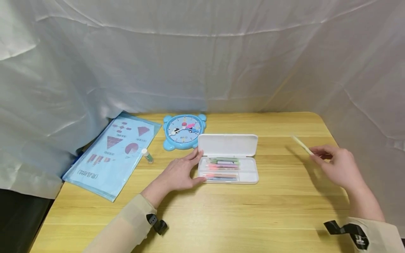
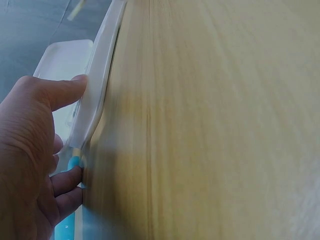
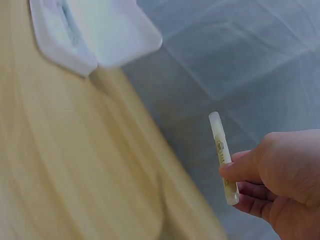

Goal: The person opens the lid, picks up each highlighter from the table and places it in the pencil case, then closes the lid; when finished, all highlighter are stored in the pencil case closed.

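Observation:
A white pencil case [image 1: 248, 176] lies open on the table, its lid [image 1: 227, 145] raised at the back. Several coloured pens [image 1: 223, 165] are in its compartments. My left hand [image 1: 178, 174] grips the case's left end, thumb on the front side [image 2: 95, 95] and fingers farther back. Off to the right and above the table, my right hand [image 1: 336, 165] pinches a pale yellow highlighter [image 3: 223, 157] between thumb and fingers. The highlighter's cap end points away from the hand, toward the upper left.
A blue toy clock [image 1: 184, 131] lies behind the case on the left. Beside it are a glue stick [image 1: 147, 156] and a blue document folder [image 1: 110, 154] on the table's left side. A grey curtain [image 1: 202, 63] hangs around the wooden table [image 1: 240, 218].

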### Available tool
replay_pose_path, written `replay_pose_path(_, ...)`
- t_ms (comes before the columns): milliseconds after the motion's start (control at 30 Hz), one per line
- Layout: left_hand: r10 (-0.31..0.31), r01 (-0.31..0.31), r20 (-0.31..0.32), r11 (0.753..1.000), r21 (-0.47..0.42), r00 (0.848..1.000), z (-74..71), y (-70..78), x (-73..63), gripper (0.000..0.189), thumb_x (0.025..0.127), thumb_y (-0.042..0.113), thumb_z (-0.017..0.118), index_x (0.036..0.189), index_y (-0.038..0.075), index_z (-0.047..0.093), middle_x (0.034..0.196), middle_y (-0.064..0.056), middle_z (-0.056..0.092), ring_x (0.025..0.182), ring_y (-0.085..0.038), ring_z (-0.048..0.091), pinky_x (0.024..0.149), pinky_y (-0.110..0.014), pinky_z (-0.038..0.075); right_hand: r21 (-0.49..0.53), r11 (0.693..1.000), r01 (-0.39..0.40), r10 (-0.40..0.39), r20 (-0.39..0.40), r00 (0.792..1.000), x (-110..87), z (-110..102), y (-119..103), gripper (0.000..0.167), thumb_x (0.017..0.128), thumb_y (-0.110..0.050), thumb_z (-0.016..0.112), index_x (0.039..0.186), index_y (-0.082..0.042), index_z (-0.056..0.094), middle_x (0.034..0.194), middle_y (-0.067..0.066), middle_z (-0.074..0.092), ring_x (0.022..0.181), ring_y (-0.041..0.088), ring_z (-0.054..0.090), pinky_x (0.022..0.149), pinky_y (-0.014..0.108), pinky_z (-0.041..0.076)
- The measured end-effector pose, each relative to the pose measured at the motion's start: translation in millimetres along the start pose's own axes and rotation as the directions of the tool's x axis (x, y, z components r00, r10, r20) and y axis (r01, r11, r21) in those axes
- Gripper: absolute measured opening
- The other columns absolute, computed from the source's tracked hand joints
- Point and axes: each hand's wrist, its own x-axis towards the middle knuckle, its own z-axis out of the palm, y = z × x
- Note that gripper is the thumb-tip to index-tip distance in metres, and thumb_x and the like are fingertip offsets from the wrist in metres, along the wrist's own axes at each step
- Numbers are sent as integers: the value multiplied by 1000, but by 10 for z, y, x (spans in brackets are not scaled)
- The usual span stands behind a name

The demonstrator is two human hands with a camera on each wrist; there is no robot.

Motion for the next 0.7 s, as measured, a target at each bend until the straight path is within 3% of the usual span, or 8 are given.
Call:
replay_pose_path(167,-2,2,-1,1000,-1,1000,8,-3,-3,98,93,65,68,167,13,31,172,-10,24,135,-38,57,93,-47,55,45,999,22,-21,-30,999,68,-11,-274,16,94,-6,80,110,-7,81,96,11,78,82,-15,60,67,10,45)
replay_pose_path(433,2,-2,-5,1000,-2,1000,6,-5,-12,99,93,65,69,166,12,32,172,-10,25,136,-37,56,96,-49,54,161,981,108,-101,-51,994,149,68,-651,23,91,5,80,111,-7,82,98,8,75,84,-4,66,72,9,48)
replay_pose_path(700,3,-3,1,1000,-3,1000,0,-1,-4,99,93,66,68,167,12,30,172,-9,23,135,-37,58,97,-49,54,205,934,293,-282,-84,956,241,248,-1018,29,84,14,82,107,-5,82,96,1,76,84,3,68,80,10,49)
